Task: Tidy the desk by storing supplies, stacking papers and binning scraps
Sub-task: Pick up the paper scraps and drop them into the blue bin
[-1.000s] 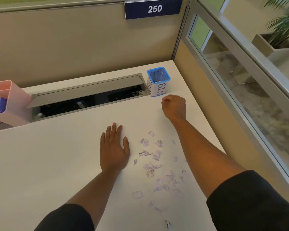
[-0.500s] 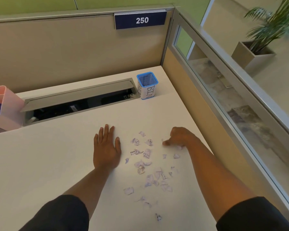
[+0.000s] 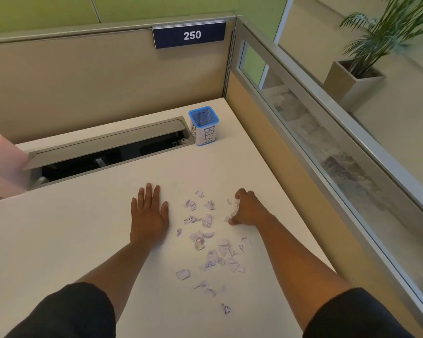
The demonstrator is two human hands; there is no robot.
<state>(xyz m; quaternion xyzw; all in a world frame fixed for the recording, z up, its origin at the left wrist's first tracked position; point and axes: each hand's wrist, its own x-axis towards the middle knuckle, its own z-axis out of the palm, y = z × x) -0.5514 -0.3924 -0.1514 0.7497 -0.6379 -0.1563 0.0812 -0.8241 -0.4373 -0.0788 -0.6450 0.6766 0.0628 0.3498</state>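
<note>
My left hand [image 3: 149, 215] is flat on the worktop [image 3: 59, 240], fingers straight, holding nothing. I'd guess it's just there to steady me. My right hand [image 3: 248, 211] is curled over the scraps nearest the right edge, pinching a few white bits, probably collecting a bunch so it's fewer trips. The paper scraps [image 3: 210, 242] are small, crumpled, white with purplish print, scattered between my hands and toward the near edge. The blue mesh cup marked BIN [image 3: 204, 129] sits well apart, by the far right corner.
</note>
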